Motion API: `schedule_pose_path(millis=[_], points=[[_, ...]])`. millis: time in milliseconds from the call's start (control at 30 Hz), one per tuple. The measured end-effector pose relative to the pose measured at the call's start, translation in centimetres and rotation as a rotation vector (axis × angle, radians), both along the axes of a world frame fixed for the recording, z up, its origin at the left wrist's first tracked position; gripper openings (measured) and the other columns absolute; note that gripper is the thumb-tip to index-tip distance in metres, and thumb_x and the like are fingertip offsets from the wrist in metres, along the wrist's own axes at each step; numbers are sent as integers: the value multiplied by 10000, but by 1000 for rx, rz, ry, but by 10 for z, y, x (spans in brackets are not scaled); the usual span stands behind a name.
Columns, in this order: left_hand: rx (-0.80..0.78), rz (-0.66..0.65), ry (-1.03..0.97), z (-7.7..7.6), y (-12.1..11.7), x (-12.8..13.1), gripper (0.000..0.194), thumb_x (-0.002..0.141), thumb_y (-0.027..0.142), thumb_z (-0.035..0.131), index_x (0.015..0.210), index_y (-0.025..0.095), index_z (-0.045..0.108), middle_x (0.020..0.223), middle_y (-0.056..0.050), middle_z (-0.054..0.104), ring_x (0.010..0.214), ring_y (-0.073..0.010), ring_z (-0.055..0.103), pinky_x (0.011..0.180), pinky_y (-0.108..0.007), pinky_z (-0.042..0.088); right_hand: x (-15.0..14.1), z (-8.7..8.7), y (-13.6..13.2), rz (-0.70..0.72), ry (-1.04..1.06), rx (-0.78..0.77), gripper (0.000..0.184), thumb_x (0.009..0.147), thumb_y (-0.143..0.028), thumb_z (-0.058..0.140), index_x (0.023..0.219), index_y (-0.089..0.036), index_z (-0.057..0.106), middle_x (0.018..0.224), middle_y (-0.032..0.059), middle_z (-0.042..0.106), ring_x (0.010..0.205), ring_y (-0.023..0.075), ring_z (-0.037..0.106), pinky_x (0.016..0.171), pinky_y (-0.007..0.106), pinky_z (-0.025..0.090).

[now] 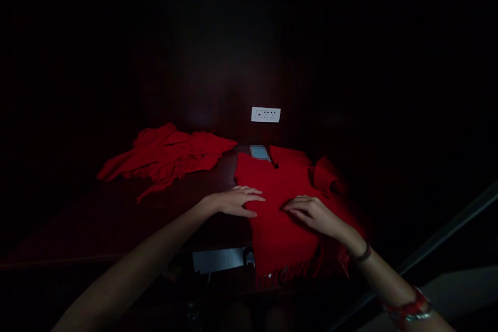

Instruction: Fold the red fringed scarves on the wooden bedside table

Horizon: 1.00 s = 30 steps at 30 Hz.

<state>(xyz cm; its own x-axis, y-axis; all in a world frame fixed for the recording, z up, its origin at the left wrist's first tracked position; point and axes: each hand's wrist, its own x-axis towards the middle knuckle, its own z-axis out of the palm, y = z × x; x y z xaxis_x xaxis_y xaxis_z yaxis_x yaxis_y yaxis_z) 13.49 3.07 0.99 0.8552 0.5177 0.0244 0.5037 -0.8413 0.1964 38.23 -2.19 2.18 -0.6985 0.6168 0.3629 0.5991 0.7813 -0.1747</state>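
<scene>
A red knitted garment with a fringed hem point(284, 207) lies spread flat on a dark wooden table point(116, 218). My left hand point(237, 200) rests flat on its left edge, fingers stretched out and a ring showing. My right hand point(313, 213) lies palm down on the middle of the garment, fingers loosely spread. Neither hand grips the cloth. One sleeve point(329, 175) is folded up at the right side.
A crumpled pile of more red fringed cloth point(167, 158) sits at the back left of the table. A white wall socket plate point(265, 114) is on the dark panel behind. A pale flat object point(218, 259) shows below the table's near edge. The room is very dark.
</scene>
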Motion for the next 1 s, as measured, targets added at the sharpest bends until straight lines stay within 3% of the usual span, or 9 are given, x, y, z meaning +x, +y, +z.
schedule_pose_path(millis=[67, 133, 267, 400, 567, 667, 767, 900, 1000], points=[[24, 52, -34, 5, 8, 9, 428, 794, 516, 272, 1134, 285, 391, 1179, -19, 422, 1072, -184, 372, 897, -346, 242, -2, 10, 12, -122, 79, 19, 283, 823, -262, 328, 968, -201, 563, 932, 32, 598, 874, 130, 525, 806, 274, 393], [98, 130, -90, 2, 18, 18, 450, 798, 515, 253, 1136, 249, 387, 1192, -43, 402, 1087, -189, 354, 897, -341, 242, -7, 9, 27, -236, 113, 47, 327, 821, -310, 320, 1039, -179, 524, 1015, 56, 566, 947, 146, 494, 845, 287, 366], [131, 192, -33, -18, 32, 28, 584, 763, 571, 262, 1242, 235, 244, 1334, -60, 177, 1209, -238, 108, 943, -398, 143, -15, -22, 47, -355, -97, -56, 557, 779, -466, 324, 1228, -136, 327, 1257, 103, 345, 1155, 211, 287, 928, 374, 265], [96, 169, 23, -27, 35, 26, 614, 762, 590, 218, 1270, 246, 183, 1349, -52, 108, 1217, -240, 53, 950, -407, 117, -12, -47, 44, -447, -227, -159, 604, 800, -506, 171, 1278, -138, 206, 1327, 82, 182, 1208, 206, 149, 962, 422, 162], [76, 155, 21, -22, 35, 25, 652, 742, 614, 231, 1273, 240, 183, 1347, -57, 101, 1216, -244, 55, 951, -410, 106, -9, -35, 42, -461, -290, -240, 670, 782, -538, 173, 1284, -94, 173, 1335, 120, 118, 1209, 224, 135, 960, 411, 168], [66, 159, 11, -23, 37, 26, 677, 729, 623, 248, 1274, 228, 180, 1345, -56, 114, 1217, -237, 60, 953, -398, 107, -13, -21, 51, -465, -302, -314, 746, 749, -577, 229, 1270, -43, 202, 1317, 168, 168, 1199, 237, 170, 954, 365, 206], [70, 162, -9, -24, 38, 26, 715, 726, 625, 257, 1279, 181, 165, 1340, -77, 137, 1217, -219, 79, 959, -366, 111, -22, -15, 64, -495, -221, -225, 739, 754, -566, 238, 1271, -40, 193, 1316, 165, 183, 1205, 227, 151, 959, 338, 199], [89, 197, -41, -25, 41, 24, 602, 800, 536, 159, 1275, 167, 178, 1333, -71, 174, 1214, -172, 123, 957, -327, 133, -32, -27, 74, -504, -213, -180, 689, 768, -561, 199, 1287, -109, 161, 1342, 118, 118, 1215, 231, 95, 962, 380, 156], [55, 303, 2, -25, 44, 22, 661, 775, 573, 177, 1277, 144, 169, 1341, -101, 114, 1219, -215, 68, 949, -373, 133, -31, -39, 73, -558, -259, -235, 717, 764, -578, 146, 1284, -84, 163, 1334, 153, 124, 1215, 226, 95, 967, 374, 127]])
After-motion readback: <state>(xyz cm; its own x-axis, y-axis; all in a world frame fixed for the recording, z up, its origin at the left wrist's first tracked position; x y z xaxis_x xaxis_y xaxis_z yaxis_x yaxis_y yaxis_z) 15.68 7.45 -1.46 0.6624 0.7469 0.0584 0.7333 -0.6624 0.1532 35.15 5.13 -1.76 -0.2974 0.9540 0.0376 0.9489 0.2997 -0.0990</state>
